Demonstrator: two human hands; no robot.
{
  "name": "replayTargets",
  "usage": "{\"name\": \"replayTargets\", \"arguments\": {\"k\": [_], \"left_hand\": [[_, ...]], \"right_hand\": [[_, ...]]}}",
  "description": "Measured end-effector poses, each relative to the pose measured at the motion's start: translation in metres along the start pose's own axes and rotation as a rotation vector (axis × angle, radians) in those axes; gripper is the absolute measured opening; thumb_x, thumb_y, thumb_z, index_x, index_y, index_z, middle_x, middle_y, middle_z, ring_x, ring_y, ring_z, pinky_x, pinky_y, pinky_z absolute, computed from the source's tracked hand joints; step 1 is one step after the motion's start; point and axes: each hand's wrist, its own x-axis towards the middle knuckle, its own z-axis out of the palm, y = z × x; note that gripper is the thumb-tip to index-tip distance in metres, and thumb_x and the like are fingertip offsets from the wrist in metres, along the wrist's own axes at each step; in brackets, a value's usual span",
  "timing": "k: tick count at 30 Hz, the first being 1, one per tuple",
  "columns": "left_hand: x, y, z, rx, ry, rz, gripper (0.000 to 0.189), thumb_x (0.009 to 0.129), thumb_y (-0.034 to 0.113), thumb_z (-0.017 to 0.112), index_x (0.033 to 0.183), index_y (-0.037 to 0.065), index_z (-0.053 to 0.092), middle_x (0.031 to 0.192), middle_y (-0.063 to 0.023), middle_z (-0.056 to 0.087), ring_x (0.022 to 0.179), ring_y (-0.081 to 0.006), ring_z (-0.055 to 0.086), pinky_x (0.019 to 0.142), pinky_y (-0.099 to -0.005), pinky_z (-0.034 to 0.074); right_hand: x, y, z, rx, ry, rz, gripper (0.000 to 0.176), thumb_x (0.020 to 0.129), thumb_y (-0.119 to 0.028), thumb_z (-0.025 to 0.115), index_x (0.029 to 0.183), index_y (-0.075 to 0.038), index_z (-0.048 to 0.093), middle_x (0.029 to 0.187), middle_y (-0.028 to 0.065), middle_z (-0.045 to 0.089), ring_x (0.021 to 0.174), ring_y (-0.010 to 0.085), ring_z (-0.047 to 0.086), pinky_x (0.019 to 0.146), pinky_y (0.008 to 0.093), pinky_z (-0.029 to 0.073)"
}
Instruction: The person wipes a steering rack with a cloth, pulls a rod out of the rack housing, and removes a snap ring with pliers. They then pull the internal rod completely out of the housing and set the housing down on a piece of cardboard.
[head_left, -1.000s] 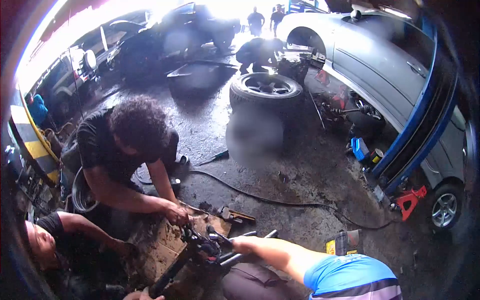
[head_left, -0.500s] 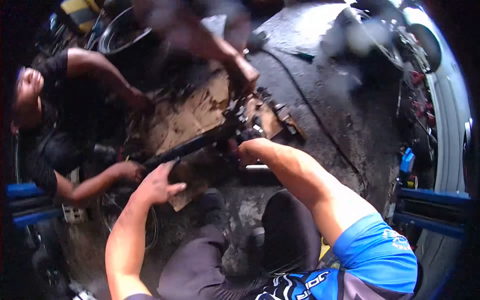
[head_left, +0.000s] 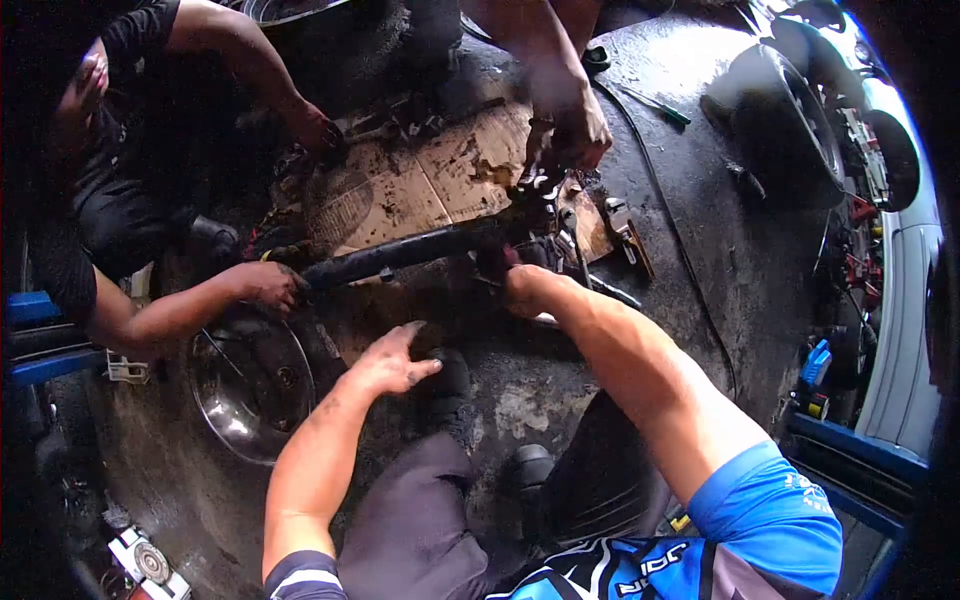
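Note:
My left hand (head_left: 392, 366) hovers with its fingers spread and holds nothing, just below a long black tube (head_left: 395, 252). At the right end of the tube, my right hand (head_left: 527, 288) has its fingers curled at a dark metal assembly (head_left: 530, 215); what they grip is hidden. A co-worker's hand (head_left: 268, 286) is at the tube's left end. Another person's hand (head_left: 582, 130) reaches the assembly from the top. Stained cardboard (head_left: 400, 195) lies beneath the tube.
A round metal wheel (head_left: 250, 385) lies at the lower left. Tools (head_left: 622, 228) rest right of the assembly. A black cable (head_left: 665, 215) crosses the floor. A tire (head_left: 780, 125) is at the upper right. A blue bar (head_left: 860, 455) stands at the right edge.
The view has shifted, so the scene sits further right and the wheel at left shows more. My left hand is now apart from the tube, below it. My right hand remains at the assembly.

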Motion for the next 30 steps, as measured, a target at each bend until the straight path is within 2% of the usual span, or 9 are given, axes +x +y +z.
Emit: {"name": "replayTargets", "arguments": {"k": [1, 5, 12, 13, 17, 19, 23, 25, 30], "left_hand": [[0.004, -0.004, 0.007, 0.032, -0.033, -0.008, 0.078, 0.076, 0.038, 0.070, 0.134, -0.003, 0.039, 0.133, -0.0265, 0.044, 0.126, -0.0373, 0.043, 0.107, -0.0389, 0.034], [0.017, -0.004, 0.023, 0.056, 0.001, 0.024, 0.076, 0.077, 0.037, 0.069, 0.134, -0.002, 0.040, 0.134, -0.0260, 0.045, 0.126, -0.0364, 0.043, 0.106, -0.0383, 0.035], [0.032, -0.003, 0.026, -0.217, 0.031, 0.000, 0.069, 0.078, 0.033, 0.070, 0.133, 0.000, 0.043, 0.127, -0.0217, 0.054, 0.121, -0.0333, 0.050, 0.102, -0.0373, 0.039], [0.031, -0.002, 0.025, -0.219, 0.033, -0.002, 0.069, 0.078, 0.033, 0.070, 0.133, 0.000, 0.043, 0.127, -0.0217, 0.054, 0.121, -0.0333, 0.050, 0.102, -0.0373, 0.039], [0.040, -0.022, 0.030, -0.142, -0.015, -0.043, 0.068, 0.078, 0.035, 0.069, 0.131, 0.000, 0.045, 0.126, -0.0223, 0.054, 0.119, -0.0345, 0.051, 0.101, -0.0380, 0.040], [0.036, -0.022, 0.028, -0.023, 0.062, -0.052, 0.067, 0.077, 0.036, 0.069, 0.129, 0.000, 0.047, 0.127, -0.0234, 0.052, 0.120, -0.0361, 0.048, 0.102, -0.0383, 0.039], [0.047, -0.079, 0.045, 0.069, 0.230, -0.089, 0.069, 0.077, 0.037, 0.069, 0.130, -0.002, 0.045, 0.128, -0.0235, 0.049, 0.122, -0.0368, 0.045, 0.103, -0.0398, 0.037], [0.047, -0.090, 0.044, 0.119, 0.391, -0.031, 0.070, 0.077, 0.036, 0.070, 0.130, -0.002, 0.045, 0.128, -0.0229, 0.048, 0.121, -0.0371, 0.045, 0.103, -0.0416, 0.037], [0.043, -0.115, 0.046, 0.323, 0.408, -0.200, 0.070, 0.076, 0.038, 0.070, 0.131, 0.002, 0.044, 0.136, -0.0244, 0.038, 0.125, -0.0399, 0.038, 0.103, -0.0462, 0.035]], "right_hand": [[-0.045, -0.039, -0.042, 0.020, 0.094, 0.150, 0.020, 0.067, -0.021, 0.064, 0.075, -0.003, 0.067, 0.083, 0.0221, 0.065, 0.083, 0.0366, 0.064, 0.071, 0.0437, 0.052], [-0.044, -0.020, -0.032, 0.123, 0.263, 0.131, 0.027, 0.067, -0.022, 0.064, 0.083, 0.000, 0.065, 0.087, 0.0245, 0.064, 0.086, 0.0388, 0.063, 0.074, 0.0438, 0.051], [-0.062, -0.049, -0.037, 0.239, 0.217, 0.165, 0.028, 0.071, -0.015, 0.061, 0.096, -0.001, 0.061, 0.087, 0.0241, 0.064, 0.087, 0.0407, 0.061, 0.073, 0.0459, 0.049], [-0.053, -0.047, -0.024, 0.181, 0.330, 0.160, 0.021, 0.069, -0.023, 0.065, 0.074, -0.003, 0.068, 0.079, 0.0187, 0.066, 0.078, 0.0337, 0.066, 0.068, 0.0420, 0.053], [-0.054, -0.042, -0.024, 0.190, 0.460, 0.105, 0.019, 0.069, -0.022, 0.066, 0.076, -0.004, 0.068, 0.079, 0.0188, 0.066, 0.076, 0.0350, 0.065, 0.067, 0.0427, 0.052], [-0.066, -0.055, -0.052, 0.196, 0.126, 0.139, 0.041, 0.077, -0.032, 0.066, 0.105, -0.002, 0.060, 0.093, 0.0242, 0.063, 0.091, 0.0400, 0.061, 0.078, 0.0453, 0.049], [-0.070, -0.060, -0.053, 0.223, 0.121, 0.054, 0.056, 0.079, -0.037, 0.067, 0.121, -0.003, 0.052, 0.099, 0.0256, 0.062, 0.098, 0.0421, 0.058, 0.085, 0.0463, 0.046], [-0.089, -0.075, -0.072, 0.279, 0.186, 0.051, 0.057, 0.080, -0.037, 0.066, 0.122, -0.002, 0.051, 0.099, 0.0260, 0.062, 0.099, 0.0420, 0.058, 0.086, 0.0464, 0.046], [-0.108, -0.083, -0.083, 0.394, 0.358, 0.002, 0.051, 0.081, -0.035, 0.066, 0.117, 0.000, 0.054, 0.102, 0.0270, 0.061, 0.102, 0.0419, 0.057, 0.091, 0.0452, 0.045]]}}
